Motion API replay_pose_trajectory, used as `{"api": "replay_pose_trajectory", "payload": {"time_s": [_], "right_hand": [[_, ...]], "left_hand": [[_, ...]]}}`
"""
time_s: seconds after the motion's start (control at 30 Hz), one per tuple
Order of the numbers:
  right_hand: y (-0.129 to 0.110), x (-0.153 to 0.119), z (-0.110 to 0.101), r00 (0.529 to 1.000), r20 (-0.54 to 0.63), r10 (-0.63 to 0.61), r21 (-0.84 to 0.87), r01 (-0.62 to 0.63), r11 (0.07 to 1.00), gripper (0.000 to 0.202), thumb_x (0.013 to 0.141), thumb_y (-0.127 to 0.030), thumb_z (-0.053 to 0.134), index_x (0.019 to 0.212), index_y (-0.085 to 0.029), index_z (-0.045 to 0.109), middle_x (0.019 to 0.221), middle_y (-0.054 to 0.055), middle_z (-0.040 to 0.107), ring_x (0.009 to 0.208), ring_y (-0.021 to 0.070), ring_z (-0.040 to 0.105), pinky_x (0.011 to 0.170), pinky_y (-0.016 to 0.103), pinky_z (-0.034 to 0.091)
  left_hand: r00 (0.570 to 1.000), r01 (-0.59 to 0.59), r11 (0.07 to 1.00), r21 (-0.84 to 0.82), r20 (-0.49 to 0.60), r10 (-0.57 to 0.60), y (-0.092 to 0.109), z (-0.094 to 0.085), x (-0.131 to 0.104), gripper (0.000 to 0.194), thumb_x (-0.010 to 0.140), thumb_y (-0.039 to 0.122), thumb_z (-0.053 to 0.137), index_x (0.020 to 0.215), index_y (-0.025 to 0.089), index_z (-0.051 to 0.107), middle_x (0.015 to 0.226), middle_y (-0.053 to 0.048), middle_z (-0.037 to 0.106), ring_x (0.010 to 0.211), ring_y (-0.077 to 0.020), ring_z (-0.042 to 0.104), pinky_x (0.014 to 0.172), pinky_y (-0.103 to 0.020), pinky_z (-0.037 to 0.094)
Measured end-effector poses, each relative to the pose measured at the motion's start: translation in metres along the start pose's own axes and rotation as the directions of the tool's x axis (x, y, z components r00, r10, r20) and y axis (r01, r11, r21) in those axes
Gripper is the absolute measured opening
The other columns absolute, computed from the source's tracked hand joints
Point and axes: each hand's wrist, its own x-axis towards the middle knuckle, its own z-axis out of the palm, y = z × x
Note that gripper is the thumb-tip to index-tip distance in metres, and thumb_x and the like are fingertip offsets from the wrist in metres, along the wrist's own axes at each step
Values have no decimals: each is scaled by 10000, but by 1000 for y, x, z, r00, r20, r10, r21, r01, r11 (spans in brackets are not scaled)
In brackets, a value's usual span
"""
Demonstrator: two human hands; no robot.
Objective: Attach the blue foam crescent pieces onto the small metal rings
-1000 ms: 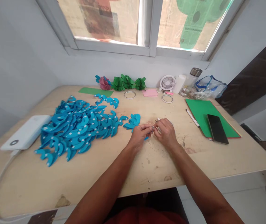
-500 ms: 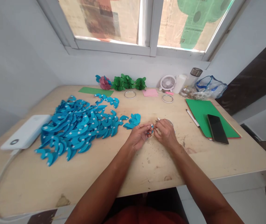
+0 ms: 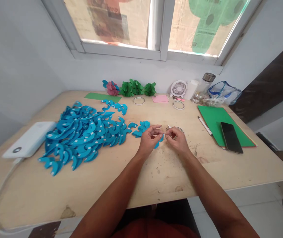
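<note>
Between my hands is a small blue paper piece (image 3: 157, 145), pinched in the fingers of my left hand (image 3: 149, 140). The fingertips of my right hand (image 3: 176, 139) are pinched together close beside it; what they hold is too small to make out. A little blue folded paper cluster (image 3: 141, 128) lies just behind my left hand. Farther left spreads a big heap of curved blue paper pieces (image 3: 84, 132) with white squares on them. A tape ring (image 3: 180, 130) is partly hidden behind my right hand.
At left is a white power bank (image 3: 29, 139) with a cable. Green paper flowers (image 3: 136, 87), two tape rings and a small fan (image 3: 178, 88) stand or lie along the back. A phone (image 3: 231, 137), green sheets (image 3: 216, 119) and a pen (image 3: 204, 125) are at right.
My left hand has turned and its fingers have shifted, so more of the blue piece shows below them. My right hand has moved slightly. The camera view has shifted a little.
</note>
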Motion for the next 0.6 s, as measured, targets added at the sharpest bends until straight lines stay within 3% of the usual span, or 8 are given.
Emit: {"api": "replay_pose_trajectory", "payload": {"time_s": [0.17,0.5,0.6], "right_hand": [[0,0,2,995,24,93,83,-95,992,33,698,-214,554,685,-183,556,644,-10,532,571,111,459,534,232,363],[0,0,3,994,26,103,72,-105,992,30,687,-209,552,692,-185,569,651,-8,554,585,113,472,555,233,374],[1,1,3,992,15,124,65,-125,990,26,683,-207,547,681,-185,560,641,-12,543,578,113,467,546,233,367]], "left_hand": [[997,-75,994,85,16,74,0,2,-1,345,678,195,634,1018,170,584,712,9,618,652,-100,567,605,-213,437],[990,-138,969,207,18,137,-3,2,-2,343,710,180,597,1052,175,569,722,6,619,672,-106,584,634,-223,460],[983,-173,932,319,4,181,-5,-1,-1,345,734,176,559,1078,186,560,783,-12,635,687,-113,590,618,-226,467]]}}
